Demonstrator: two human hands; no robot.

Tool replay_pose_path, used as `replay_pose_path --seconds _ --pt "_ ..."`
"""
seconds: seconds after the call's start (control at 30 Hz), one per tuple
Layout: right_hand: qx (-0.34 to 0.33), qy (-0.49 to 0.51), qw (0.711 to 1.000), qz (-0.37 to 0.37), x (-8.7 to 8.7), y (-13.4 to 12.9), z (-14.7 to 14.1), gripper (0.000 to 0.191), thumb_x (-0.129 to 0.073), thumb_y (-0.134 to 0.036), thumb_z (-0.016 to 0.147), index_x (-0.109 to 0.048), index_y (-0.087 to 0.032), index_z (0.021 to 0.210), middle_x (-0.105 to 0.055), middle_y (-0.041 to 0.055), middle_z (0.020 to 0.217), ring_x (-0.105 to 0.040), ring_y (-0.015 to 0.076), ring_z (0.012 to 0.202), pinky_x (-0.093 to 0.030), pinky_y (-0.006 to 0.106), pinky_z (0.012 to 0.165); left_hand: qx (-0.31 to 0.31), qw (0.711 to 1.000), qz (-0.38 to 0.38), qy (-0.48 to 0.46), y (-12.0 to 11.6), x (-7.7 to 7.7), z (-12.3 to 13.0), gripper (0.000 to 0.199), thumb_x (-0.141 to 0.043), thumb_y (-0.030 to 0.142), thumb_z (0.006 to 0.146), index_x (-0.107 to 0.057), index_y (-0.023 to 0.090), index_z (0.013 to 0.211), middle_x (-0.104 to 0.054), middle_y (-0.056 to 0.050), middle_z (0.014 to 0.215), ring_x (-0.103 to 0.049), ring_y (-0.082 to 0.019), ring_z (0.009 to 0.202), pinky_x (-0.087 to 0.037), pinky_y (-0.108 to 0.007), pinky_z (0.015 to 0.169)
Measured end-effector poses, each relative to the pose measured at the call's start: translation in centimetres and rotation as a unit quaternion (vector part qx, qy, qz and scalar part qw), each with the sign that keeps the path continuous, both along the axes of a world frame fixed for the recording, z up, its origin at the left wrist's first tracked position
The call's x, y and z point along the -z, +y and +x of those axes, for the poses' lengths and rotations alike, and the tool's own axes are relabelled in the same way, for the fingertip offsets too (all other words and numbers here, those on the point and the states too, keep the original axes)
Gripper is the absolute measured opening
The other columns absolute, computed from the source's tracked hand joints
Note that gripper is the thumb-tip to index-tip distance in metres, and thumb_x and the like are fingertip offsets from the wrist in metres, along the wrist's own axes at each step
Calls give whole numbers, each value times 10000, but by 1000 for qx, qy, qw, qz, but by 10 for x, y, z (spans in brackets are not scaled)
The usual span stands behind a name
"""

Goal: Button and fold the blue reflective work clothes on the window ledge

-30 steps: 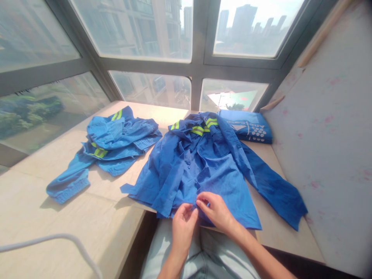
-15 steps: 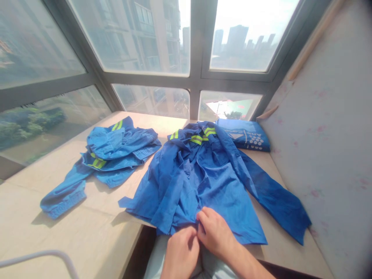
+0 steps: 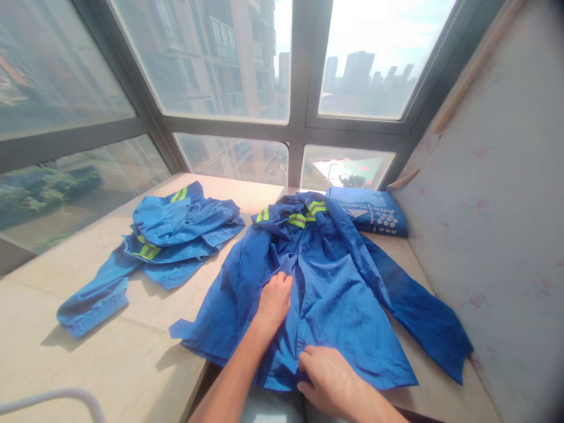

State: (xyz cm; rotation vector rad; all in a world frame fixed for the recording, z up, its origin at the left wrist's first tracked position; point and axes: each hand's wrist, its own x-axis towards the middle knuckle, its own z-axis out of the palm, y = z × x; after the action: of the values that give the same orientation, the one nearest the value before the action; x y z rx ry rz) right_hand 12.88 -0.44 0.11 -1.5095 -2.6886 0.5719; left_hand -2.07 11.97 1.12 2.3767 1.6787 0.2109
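A blue work jacket [image 3: 348, 305] with yellow-green reflective stripes lies front up, its collar towards the window and its hem towards me. My left hand [image 3: 276, 298] is closed on the left front edge, about halfway up the opening. Down at the hem, my right hand [image 3: 329, 376] pinches the bottom of the front edge between curled fingers and thumb. Below my left hand the two front edges lie close together. One sleeve [image 3: 423, 311] stretches out to the right. Whether a zip pull is in either hand is hidden.
To the left lies a second, crumpled blue jacket [image 3: 176, 229] with similar stripes. A folded blue printed bag or cloth [image 3: 374, 211] sits at the back right by the papered wall [image 3: 493, 223]. A white tube [image 3: 66, 395] curves in at lower left. Windows [image 3: 220, 158] border the wooden surface [image 3: 110, 370].
My left hand has moved from the hem, beside my right hand, up along the jacket's front opening. My right hand remains at the hem, slightly lower in view.
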Motion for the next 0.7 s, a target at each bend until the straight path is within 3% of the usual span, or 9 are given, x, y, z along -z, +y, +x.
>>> replay_pose_path --seconds 0.13,0.27,0.43,0.53,0.7 --pt "39 15 998 -38 -10 9 4 211 -675 -277 821 -690 -208 623 -729 62 660 -672 203 579 -331 276 507 -45 995 -22 81 10 -5 -22 227 -448 124 937 -646 169 1038 -638 -127 1036 -640 -250 957 -508 -329 774" --pt "76 53 994 -57 -15 22 4 300 -661 -302 841 -663 -212 554 -707 55 593 -643 181 528 -287 273 497 -63 990 -35 125 9 -14 -31 229 -456 104 927 -650 152 1039 -654 -141 1018 -650 -251 939 -497 -329 769" --pt "235 38 971 -14 -24 48 2 405 -483 -450 990 -709 -214 751 -747 68 773 -701 194 716 -371 246 590 -6 993 -36 111 16 -14 -14 201 -477 155 938 -654 154 1034 -671 -146 1035 -665 -270 968 -501 -376 839" --pt "281 -8 960 2 -22 59 -9 435 -455 -505 993 -716 -182 862 -747 116 856 -716 247 792 -415 274 634 -1 992 -68 108 24 -10 -6 177 -508 160 922 -659 141 1013 -691 -157 1028 -694 -277 924 -515 -355 773" --pt "298 17 954 -9 1 62 -18 211 -512 -278 934 -693 -194 869 -742 103 885 -700 228 795 -398 266 640 5 993 -79 86 32 -9 -10 132 -530 201 924 -656 193 963 -722 -104 964 -709 -247 889 -499 -312 743"
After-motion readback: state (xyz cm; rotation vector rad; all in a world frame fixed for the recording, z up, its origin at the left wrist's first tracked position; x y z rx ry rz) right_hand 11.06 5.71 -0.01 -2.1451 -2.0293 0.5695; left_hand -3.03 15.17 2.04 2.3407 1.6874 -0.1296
